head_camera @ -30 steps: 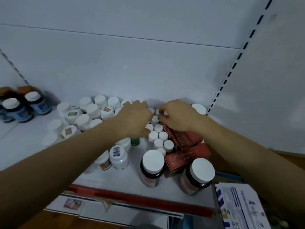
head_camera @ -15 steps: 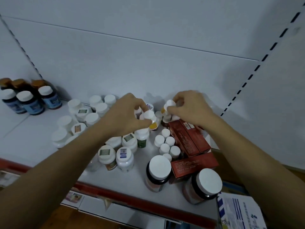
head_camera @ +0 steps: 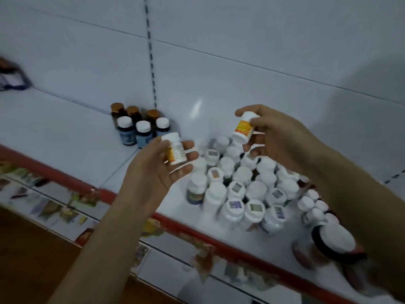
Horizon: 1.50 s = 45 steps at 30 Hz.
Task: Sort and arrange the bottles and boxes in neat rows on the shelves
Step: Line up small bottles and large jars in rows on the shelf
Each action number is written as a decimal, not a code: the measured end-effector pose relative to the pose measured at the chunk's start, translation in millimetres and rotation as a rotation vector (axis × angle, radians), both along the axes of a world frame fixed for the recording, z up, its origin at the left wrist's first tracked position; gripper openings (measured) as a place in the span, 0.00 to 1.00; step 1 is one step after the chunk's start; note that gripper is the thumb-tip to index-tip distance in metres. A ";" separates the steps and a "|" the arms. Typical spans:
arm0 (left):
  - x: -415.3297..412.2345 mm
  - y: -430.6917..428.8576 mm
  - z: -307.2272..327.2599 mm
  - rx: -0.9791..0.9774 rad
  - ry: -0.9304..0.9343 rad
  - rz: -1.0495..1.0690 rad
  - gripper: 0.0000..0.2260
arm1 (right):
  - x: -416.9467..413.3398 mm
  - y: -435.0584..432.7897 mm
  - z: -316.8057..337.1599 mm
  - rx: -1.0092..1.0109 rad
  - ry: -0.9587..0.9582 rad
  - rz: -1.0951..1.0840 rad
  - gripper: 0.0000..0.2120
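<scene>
- White metal shelf (head_camera: 65, 119) with a red front edge (head_camera: 54, 172) and a pale back panel behind.
- The left hand (head_camera: 157, 172) has its grip closed, thumb and fingers curled round a small white bottle (head_camera: 175, 150) with an orange label, held in the air just left of the crowd.
- The right hand (head_camera: 282, 137) pinches a second orange-labelled bottle (head_camera: 244, 128), tilted, above the back of the crowd.
- The white-capped bottles (head_camera: 241, 183) stand packed on the shelf, not in rows. The dark bottles (head_camera: 140, 126) stand in two short rows at the back.
- A big dark jar (head_camera: 333, 240) sits near the front edge, below the right forearm.
- Every cap I can see is on; the contents cannot be told.
- Risks: a low sweep of the right forearm could topple the jar or nearby bottles over the edge, and the light pinch could drop the tilted bottle into the crowd.
</scene>
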State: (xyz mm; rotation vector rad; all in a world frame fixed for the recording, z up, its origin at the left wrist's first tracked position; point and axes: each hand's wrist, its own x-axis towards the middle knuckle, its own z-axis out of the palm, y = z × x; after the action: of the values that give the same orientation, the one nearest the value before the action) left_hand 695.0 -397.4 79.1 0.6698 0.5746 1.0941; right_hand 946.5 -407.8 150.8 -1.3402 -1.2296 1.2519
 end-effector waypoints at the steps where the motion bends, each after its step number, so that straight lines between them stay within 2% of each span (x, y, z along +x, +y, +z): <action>1: -32.3 5.0 -1.0 0.008 0.001 0.046 0.18 | -32.8 10.2 1.2 -0.002 -0.029 0.028 0.13; 6: -193.3 34.7 -0.1 0.098 0.070 0.302 0.11 | -209.8 63.3 -2.1 0.060 -0.060 0.148 0.09; 8: -254.3 43.5 1.9 0.110 0.115 0.380 0.10 | -283.3 83.4 -15.7 0.075 0.019 0.188 0.09; 12: -373.2 67.4 3.7 0.132 0.200 0.574 0.16 | -420.2 124.4 -58.6 0.076 0.224 0.174 0.11; 16: -492.8 102.7 -0.5 0.178 0.269 0.757 0.12 | -557.8 172.1 -89.6 0.036 0.364 0.133 0.11; 19: -582.7 134.4 -12.2 0.170 0.312 0.877 0.16 | -659.0 218.2 -111.2 0.062 0.345 0.148 0.10; 21: -637.5 160.0 -22.9 0.145 0.294 0.939 0.15 | -721.7 254.4 -120.3 0.065 0.341 0.191 0.10; 26: -767.1 221.2 -26.3 0.040 0.297 1.075 0.16 | -878.0 347.7 -130.2 -0.016 0.380 0.345 0.06; 31: -899.1 279.7 -18.5 -0.006 0.238 1.240 0.13 | -1021.2 430.5 -126.6 -0.096 0.388 0.417 0.07; 34: -971.4 327.4 -25.7 0.010 0.169 1.268 0.14 | -1089.6 480.0 -134.6 -0.113 0.353 0.453 0.08; 37: -1040.7 384.6 -40.4 0.008 0.195 1.252 0.15 | -1152.3 525.3 -146.6 -0.080 0.294 0.470 0.10; 41: -1141.6 473.9 -57.8 0.045 0.232 1.132 0.16 | -1233.4 592.8 -161.3 -0.009 0.213 0.365 0.13; 45: -1241.3 565.7 -50.4 0.009 0.248 1.010 0.13 | -1304.9 653.7 -160.5 0.041 0.132 0.210 0.11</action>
State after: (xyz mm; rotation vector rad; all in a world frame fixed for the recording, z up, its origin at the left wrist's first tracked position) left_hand -546.3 168.2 28.7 0.5164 1.1861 1.9583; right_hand -358.4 245.9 -9.7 -1.1024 -1.3202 1.4298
